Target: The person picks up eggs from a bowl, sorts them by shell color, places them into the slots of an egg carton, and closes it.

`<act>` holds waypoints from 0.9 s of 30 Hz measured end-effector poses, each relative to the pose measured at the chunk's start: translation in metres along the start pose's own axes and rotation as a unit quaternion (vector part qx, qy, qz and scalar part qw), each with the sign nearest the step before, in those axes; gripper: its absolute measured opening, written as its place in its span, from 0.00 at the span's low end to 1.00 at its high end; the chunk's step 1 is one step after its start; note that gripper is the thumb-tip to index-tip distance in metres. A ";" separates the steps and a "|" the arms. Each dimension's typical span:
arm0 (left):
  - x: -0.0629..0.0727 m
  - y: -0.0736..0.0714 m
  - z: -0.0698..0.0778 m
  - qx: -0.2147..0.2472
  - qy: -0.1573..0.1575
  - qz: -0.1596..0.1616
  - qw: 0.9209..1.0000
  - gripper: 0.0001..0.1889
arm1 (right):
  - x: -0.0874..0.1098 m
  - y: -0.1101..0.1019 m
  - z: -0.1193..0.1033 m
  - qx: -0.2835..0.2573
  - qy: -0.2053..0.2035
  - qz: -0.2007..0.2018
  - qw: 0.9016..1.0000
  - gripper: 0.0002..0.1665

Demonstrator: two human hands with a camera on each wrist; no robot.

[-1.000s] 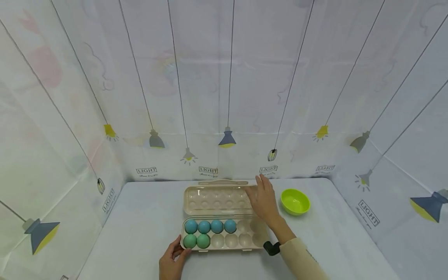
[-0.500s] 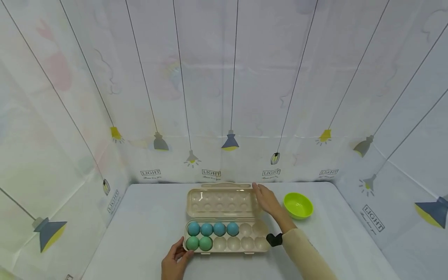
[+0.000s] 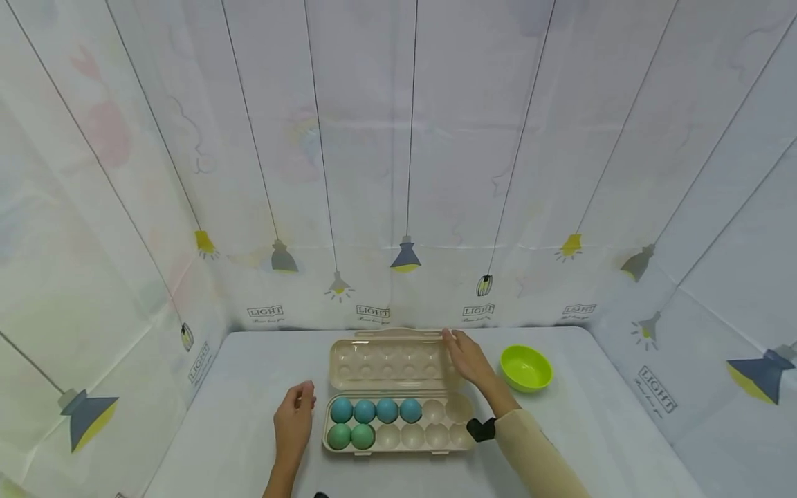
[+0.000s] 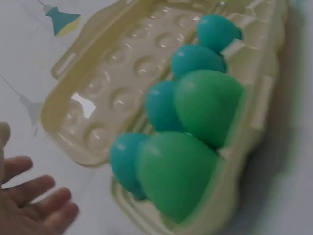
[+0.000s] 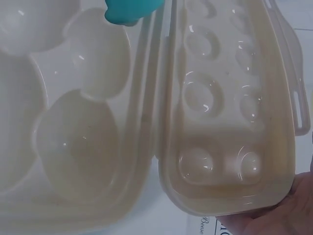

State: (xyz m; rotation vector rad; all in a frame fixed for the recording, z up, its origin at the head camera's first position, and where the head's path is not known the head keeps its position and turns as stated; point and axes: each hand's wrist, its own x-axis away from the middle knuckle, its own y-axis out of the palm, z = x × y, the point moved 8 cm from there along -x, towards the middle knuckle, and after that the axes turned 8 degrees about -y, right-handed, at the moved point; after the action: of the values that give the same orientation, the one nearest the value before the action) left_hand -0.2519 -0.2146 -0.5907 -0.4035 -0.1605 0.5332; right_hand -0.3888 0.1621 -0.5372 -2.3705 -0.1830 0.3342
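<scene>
A beige plastic egg carton (image 3: 436, 436) lies unfolded on the table, its lid (image 3: 392, 365) laid back behind the base. In the back row sit several blue eggs (image 3: 387, 411); two green eggs (image 3: 339, 436) fill the left end of the front row. The cups toward the right hold nothing. My left hand (image 3: 294, 418) is apart from the carton, left of it, its fingers loosely bent and holding nothing. With fairly straight fingers, my right hand (image 3: 471, 360) touches the lid's right edge near the far corner. The right wrist view shows part of that hand (image 5: 279, 215) by the lid's corner.
A lime-green bowl (image 3: 526, 369) stands on the white table (image 3: 610, 415), right of my right hand. Behind the table hangs a pale sheet (image 3: 461, 173) printed with lamps. The lid's handle edge (image 3: 398, 333) reaches close to the table's back edge.
My left hand has let go of the carton's left front corner and moved back and left. My right hand has come down onto the lid's right edge. The eggs stay in place.
</scene>
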 end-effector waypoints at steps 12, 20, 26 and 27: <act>-0.057 0.045 0.074 -0.086 -0.039 -0.156 0.983 0.49 | 0.003 0.000 -0.003 -0.005 0.004 0.000 1.000 0.42; -0.049 0.057 0.077 -0.067 -0.022 -0.176 0.982 0.46 | 0.008 0.006 -0.010 -0.023 -0.007 -0.001 1.000 0.41; -0.040 0.054 0.074 -0.050 -0.015 -0.160 0.986 0.51 | 0.021 -0.003 -0.011 -0.042 -0.017 0.044 0.998 0.38; -0.038 0.053 0.072 -0.041 -0.015 -0.160 0.986 0.51 | 0.024 -0.004 -0.011 -0.045 -0.021 0.050 0.998 0.37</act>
State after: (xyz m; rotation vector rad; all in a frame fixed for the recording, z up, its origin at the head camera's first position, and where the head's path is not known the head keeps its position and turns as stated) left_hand -0.3269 -0.1689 -0.5484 -0.4407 -0.2715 0.2160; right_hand -0.3629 0.1634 -0.5310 -2.4689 -0.1015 0.4317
